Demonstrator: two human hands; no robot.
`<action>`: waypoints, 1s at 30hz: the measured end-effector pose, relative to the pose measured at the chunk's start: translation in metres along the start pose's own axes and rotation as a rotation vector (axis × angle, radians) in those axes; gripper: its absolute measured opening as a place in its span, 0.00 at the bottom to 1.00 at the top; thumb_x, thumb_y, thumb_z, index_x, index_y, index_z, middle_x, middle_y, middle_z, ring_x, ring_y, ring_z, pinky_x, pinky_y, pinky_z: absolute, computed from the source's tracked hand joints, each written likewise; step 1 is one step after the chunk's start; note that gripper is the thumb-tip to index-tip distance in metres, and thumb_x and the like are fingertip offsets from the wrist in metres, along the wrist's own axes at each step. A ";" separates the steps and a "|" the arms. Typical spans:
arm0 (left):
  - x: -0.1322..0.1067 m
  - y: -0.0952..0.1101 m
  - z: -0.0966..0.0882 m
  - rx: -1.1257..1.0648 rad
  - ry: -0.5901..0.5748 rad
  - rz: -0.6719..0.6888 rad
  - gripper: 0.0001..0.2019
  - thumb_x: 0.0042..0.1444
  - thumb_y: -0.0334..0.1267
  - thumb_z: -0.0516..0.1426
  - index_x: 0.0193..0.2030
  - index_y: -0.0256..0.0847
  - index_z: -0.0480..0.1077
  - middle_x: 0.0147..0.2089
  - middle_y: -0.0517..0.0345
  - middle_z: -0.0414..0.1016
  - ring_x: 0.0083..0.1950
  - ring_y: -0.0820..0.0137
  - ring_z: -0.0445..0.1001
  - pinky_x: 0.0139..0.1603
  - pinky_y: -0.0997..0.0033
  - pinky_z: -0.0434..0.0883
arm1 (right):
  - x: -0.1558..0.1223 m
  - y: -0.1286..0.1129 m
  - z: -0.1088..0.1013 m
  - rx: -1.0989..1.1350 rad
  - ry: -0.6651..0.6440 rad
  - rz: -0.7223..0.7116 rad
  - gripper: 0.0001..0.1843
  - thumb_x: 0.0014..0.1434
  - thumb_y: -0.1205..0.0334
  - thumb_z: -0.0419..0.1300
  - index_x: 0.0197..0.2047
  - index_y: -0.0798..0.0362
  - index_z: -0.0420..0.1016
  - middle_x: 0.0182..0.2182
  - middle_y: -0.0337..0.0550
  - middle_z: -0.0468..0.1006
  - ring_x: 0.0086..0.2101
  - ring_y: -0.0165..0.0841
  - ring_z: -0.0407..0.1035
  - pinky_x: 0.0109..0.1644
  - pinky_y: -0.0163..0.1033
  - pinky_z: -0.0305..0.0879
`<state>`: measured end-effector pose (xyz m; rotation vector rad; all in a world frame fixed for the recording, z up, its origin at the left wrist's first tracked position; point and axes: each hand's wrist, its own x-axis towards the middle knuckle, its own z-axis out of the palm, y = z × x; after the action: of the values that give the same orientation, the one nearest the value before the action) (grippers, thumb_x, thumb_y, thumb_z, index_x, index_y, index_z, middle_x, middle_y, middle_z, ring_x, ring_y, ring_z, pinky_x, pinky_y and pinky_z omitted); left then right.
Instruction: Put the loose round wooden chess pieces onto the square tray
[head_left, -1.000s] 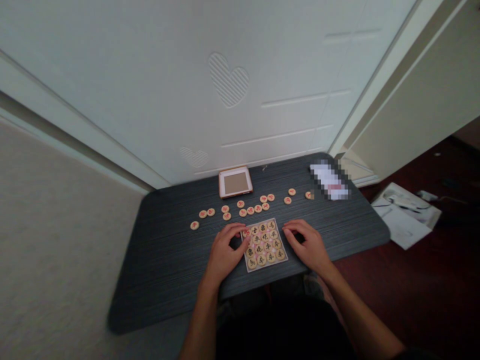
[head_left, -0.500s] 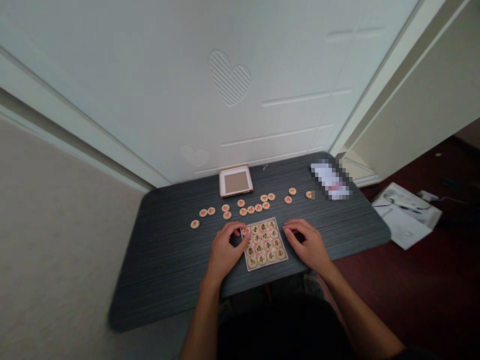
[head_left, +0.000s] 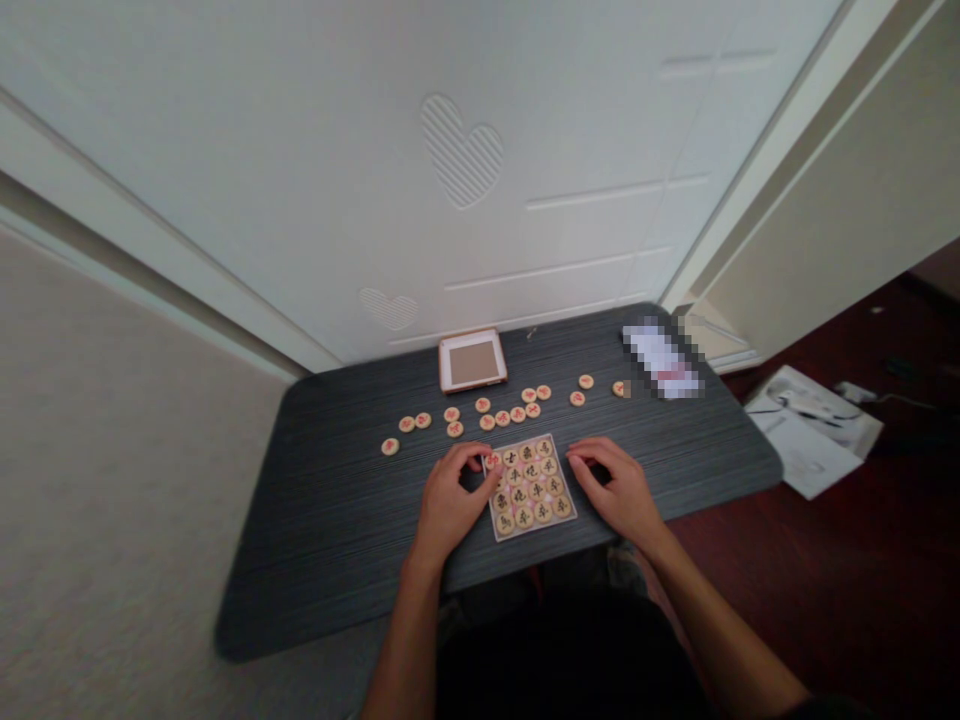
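Note:
A small square board [head_left: 531, 486] filled with round wooden chess pieces marked in black lies on the dark table [head_left: 337, 510] near the front edge. My left hand [head_left: 450, 495] rests at the board's left side, thumb and forefinger pinched on a red-marked chess piece [head_left: 491, 461] at the top left corner. My right hand [head_left: 615, 487] sits on the table at the board's right edge, fingers curled with nothing visible in them.
Several red-marked chess pieces [head_left: 487, 415] lie scattered in a row behind the board. A shallow square box [head_left: 472, 362] stands at the back by the white door [head_left: 465, 170]. A blurred packet [head_left: 664, 360] lies back right. Papers [head_left: 810, 425] lie on the floor.
My left fingers have closed tighter on the red-marked piece at the board's top left corner. The right hand has stayed in place.

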<state>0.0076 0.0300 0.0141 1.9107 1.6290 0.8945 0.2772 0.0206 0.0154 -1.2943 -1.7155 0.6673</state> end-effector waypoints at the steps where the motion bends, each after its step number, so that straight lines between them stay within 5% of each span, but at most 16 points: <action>1: 0.000 0.000 0.000 -0.001 0.004 0.000 0.11 0.62 0.44 0.61 0.50 0.48 0.73 0.47 0.57 0.79 0.43 0.66 0.77 0.48 0.63 0.71 | 0.000 0.000 0.000 0.001 0.000 0.001 0.09 0.69 0.59 0.59 0.44 0.47 0.81 0.44 0.48 0.83 0.44 0.40 0.77 0.50 0.46 0.75; 30: -0.001 -0.002 0.002 -0.019 0.017 -0.004 0.11 0.61 0.43 0.62 0.50 0.48 0.73 0.44 0.59 0.77 0.42 0.67 0.76 0.48 0.64 0.70 | -0.001 0.002 0.001 -0.014 0.007 -0.009 0.09 0.68 0.59 0.59 0.44 0.48 0.82 0.44 0.47 0.83 0.45 0.40 0.77 0.51 0.46 0.74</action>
<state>0.0077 0.0299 0.0106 1.8917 1.6275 0.9243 0.2774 0.0206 0.0127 -1.2965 -1.7215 0.6464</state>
